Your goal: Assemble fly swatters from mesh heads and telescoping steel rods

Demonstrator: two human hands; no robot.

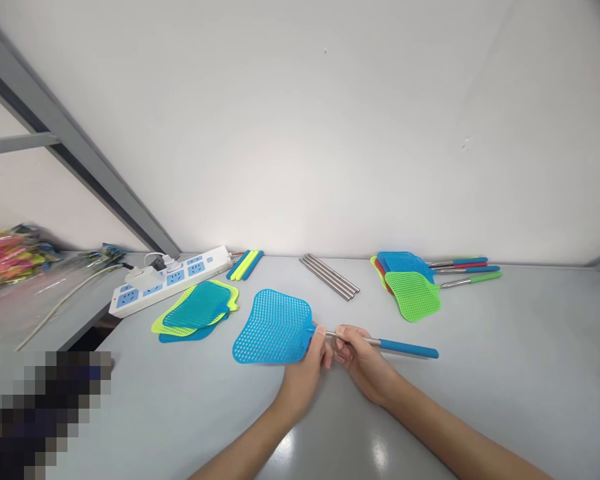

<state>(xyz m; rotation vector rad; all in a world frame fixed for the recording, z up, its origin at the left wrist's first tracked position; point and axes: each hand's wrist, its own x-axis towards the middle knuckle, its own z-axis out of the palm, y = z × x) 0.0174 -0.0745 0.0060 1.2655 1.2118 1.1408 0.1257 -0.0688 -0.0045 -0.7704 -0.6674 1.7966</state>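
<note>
Both of my hands hold a blue fly swatter (pixel 275 327) over the table, its mesh head to the left and its blue grip to the right. My left hand (pixel 307 363) is closed at the neck, where the head meets the metal rod, with the thumb on top. Fingers of my right hand (pixel 363 357) pinch the metal rod just short of the blue grip. Left of my hands lie loose swatter heads (pixel 200 307), yellow and blue, in a stack. Several metal rods (pixel 330 277) lie side by side behind the held swatter.
Complete swatters (pixel 413 297) in green, blue and red are piled at the back right. Blue and yellow grips (pixel 245 265) lie beside a white power strip (pixel 173 280) with plugs in it. Packaged colourful items (pixel 10 257) sit at the far left. A wall (pixel 355 133) stands behind the table.
</note>
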